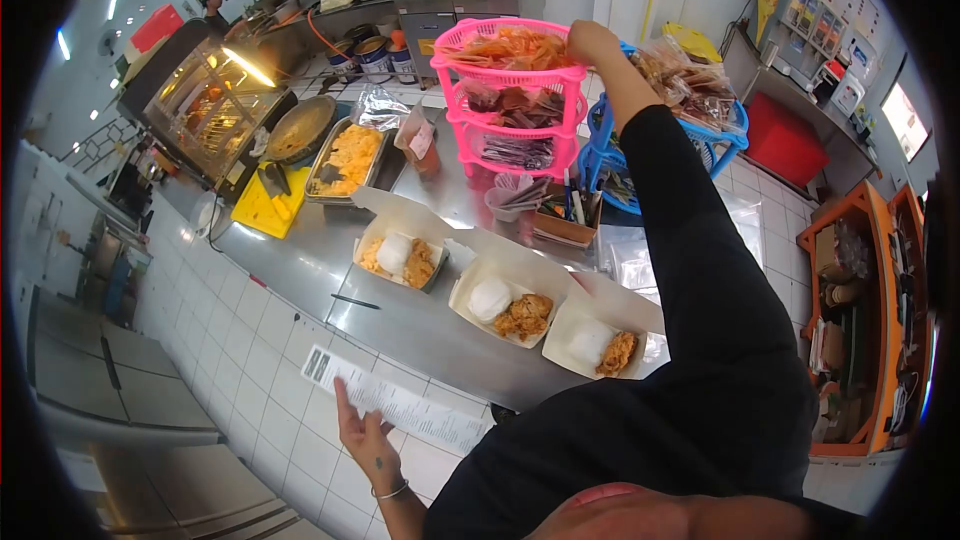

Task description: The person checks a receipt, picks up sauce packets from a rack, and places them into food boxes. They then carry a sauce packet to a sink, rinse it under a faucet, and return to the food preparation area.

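In the head view my left hand (pixel 367 437) holds a long printed receipt (pixel 395 402), its index finger stretched along the paper. My right hand (pixel 594 43) is curled at the right rim of the top pink basket (pixel 450 65), which is full of orange sauce packets (pixel 512 45). What its fingers grip is hidden. Lower tiers hold dark red packets (pixel 512 105) and slim sachets (pixel 517 151). Three lidded boxes stand open on the steel counter: one with rice and yellow and brown food (pixel 400 258), two with rice and fried chicken (pixel 523 317) (pixel 617 352).
A blue basket rack (pixel 725 135) with brown packets stands right of the pink one. A pen (pixel 356 301) lies near the counter's front edge. Behind are a tray of yellow food (pixel 350 155), a yellow board (pixel 265 210) and a heated display case (pixel 205 105). Another person (pixel 214 10) stands far back.
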A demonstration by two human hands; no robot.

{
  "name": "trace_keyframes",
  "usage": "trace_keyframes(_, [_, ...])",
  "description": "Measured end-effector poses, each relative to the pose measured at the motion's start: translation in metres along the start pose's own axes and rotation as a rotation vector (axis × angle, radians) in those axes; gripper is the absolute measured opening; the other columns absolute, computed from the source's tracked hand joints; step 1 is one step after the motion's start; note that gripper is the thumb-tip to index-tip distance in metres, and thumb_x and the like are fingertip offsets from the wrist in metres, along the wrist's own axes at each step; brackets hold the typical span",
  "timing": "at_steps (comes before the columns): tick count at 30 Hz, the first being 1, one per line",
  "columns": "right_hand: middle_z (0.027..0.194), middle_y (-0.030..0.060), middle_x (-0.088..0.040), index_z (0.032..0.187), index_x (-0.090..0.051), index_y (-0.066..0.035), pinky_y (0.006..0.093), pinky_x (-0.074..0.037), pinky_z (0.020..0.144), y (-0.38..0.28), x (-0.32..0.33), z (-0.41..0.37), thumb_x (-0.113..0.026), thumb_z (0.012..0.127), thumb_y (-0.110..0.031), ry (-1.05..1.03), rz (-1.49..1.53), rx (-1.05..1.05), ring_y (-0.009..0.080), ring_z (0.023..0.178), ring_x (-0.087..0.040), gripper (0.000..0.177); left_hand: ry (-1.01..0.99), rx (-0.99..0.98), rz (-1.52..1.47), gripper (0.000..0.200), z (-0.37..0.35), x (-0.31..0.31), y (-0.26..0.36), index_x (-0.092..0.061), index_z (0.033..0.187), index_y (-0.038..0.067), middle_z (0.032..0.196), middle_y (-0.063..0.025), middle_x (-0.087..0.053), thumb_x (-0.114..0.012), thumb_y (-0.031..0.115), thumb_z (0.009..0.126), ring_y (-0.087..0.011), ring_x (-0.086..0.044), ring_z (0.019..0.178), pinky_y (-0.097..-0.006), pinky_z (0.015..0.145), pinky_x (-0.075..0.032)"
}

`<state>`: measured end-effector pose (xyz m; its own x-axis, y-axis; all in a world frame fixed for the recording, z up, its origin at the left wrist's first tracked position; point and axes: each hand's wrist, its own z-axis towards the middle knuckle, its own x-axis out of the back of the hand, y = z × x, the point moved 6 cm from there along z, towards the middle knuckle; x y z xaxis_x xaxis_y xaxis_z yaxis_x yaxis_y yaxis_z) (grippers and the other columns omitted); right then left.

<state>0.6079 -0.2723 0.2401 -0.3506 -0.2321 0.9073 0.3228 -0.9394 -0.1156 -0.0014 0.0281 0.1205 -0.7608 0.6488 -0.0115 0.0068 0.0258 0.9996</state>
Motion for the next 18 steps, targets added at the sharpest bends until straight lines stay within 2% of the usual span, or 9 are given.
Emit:
trace_keyframes(2, [0.089,0.019,-0.07,0.096,-0.07,-0.002,0.044,-0.053,0.075,0.009,0.011,0.008,-0.062,0.077,-0.024,-0.123,0.115,-0.019,0.0347,0.082,-0.068,0.031,0.049,0.012,0.006,0.073,-0.001,0.019,-0.002,-0.032,0.146,0.004,0.129,-0.0185,-0.052,-0.04,-0.012,0.075,-0.0184,-0.065,0.091,-0.0223,0.062,-0.056])
trace_keyframes(3, [0.077,0.0138,-0.07,0.093,-0.07,0.0,0.0384,-0.051,0.061,0.028,0.005,0.02,-0.06,0.079,-0.022,-0.05,0.309,-0.043,0.0264,0.065,-0.066,0.028,0.066,0.024,-0.001,0.073,-0.001,0.028,-0.004,-0.032,0.146,0.004,0.129,-0.0185,-0.053,-0.04,-0.012,0.075,-0.0187,-0.065,0.092,-0.0227,0.063,-0.057])
trace_keyframes(6, [0.067,0.0057,-0.064,0.09,-0.07,-0.001,0.0294,-0.044,0.049,0.047,0.018,0.011,-0.06,0.081,-0.021,-0.154,0.757,-0.13,0.0145,0.052,-0.056,0.025,0.105,0.036,-0.018,0.074,0.004,0.042,-0.008,-0.034,0.145,0.004,0.127,-0.0188,-0.054,-0.04,-0.012,0.073,-0.0203,-0.065,0.096,-0.0248,0.065,-0.059])
trace_keyframes(7, [0.062,-0.0009,-0.055,0.09,-0.069,-0.003,0.0221,-0.034,0.044,0.046,0.02,0.008,-0.06,0.084,-0.019,-0.104,0.863,-0.09,0.0061,0.047,-0.045,0.019,0.106,0.034,0.002,0.073,0.005,0.043,-0.008,-0.034,0.145,0.004,0.127,-0.0189,-0.054,-0.04,-0.012,0.073,-0.0208,-0.065,0.096,-0.0256,0.066,-0.059])
trace_keyframes(11, [0.063,-0.0017,-0.055,0.093,-0.066,-0.003,0.0219,-0.033,0.044,0.037,0.039,-0.015,-0.062,0.086,-0.02,-0.121,1.068,-0.021,0.0057,0.048,-0.044,0.019,0.09,0.036,-0.008,0.071,0.014,0.034,-0.005,-0.035,0.145,0.003,0.122,-0.0161,-0.056,-0.04,-0.011,0.075,-0.016,-0.063,0.088,-0.0231,0.062,-0.055])
trace_keyframes(14, [0.064,-0.0015,-0.056,0.092,-0.064,-0.003,0.0216,-0.03,0.043,0.017,0.045,-0.039,-0.066,0.084,-0.023,-0.158,1.152,0.102,0.0051,0.048,-0.042,0.022,0.015,0.019,0.018,0.069,0.024,0.028,-0.017,-0.036,0.145,0.003,0.116,-0.0118,-0.058,-0.04,-0.01,0.077,-0.0099,-0.057,0.077,-0.0197,0.058,-0.045])
trace_keyframes(15, [0.064,-0.0024,-0.055,0.089,-0.063,-0.004,0.0213,-0.03,0.043,0.003,0.055,-0.06,-0.066,0.084,-0.025,-0.194,1.196,0.12,0.0046,0.049,-0.042,0.022,0.024,0.019,0.029,0.068,0.023,0.021,-0.013,-0.036,0.145,0.002,0.112,-0.0082,-0.059,-0.041,-0.009,0.078,-0.0061,-0.05,0.071,-0.0181,0.056,-0.037])
trace_keyframes(16, [0.064,-0.0032,-0.053,0.087,-0.062,-0.005,0.021,-0.029,0.043,-0.01,0.065,-0.08,-0.067,0.084,-0.026,-0.24,1.243,0.135,0.0042,0.049,-0.042,0.022,-0.015,0.022,0.068,0.067,0.026,0.017,-0.013,-0.037,0.144,0.002,0.114,-0.0086,-0.059,-0.041,-0.009,0.078,-0.006,-0.051,0.072,-0.0181,0.058,-0.038])
trace_keyframes(18, [0.065,-0.0053,-0.05,0.084,-0.058,-0.007,0.0199,-0.028,0.045,-0.019,0.074,-0.12,-0.068,0.085,-0.028,-0.265,1.068,0.094,0.0025,0.052,-0.04,0.023,-0.079,0.049,0.154,0.067,0.025,0.02,-0.023,-0.037,0.144,0.002,0.118,-0.0094,-0.058,-0.041,-0.009,0.079,-0.0057,-0.052,0.073,-0.018,0.06,-0.04])
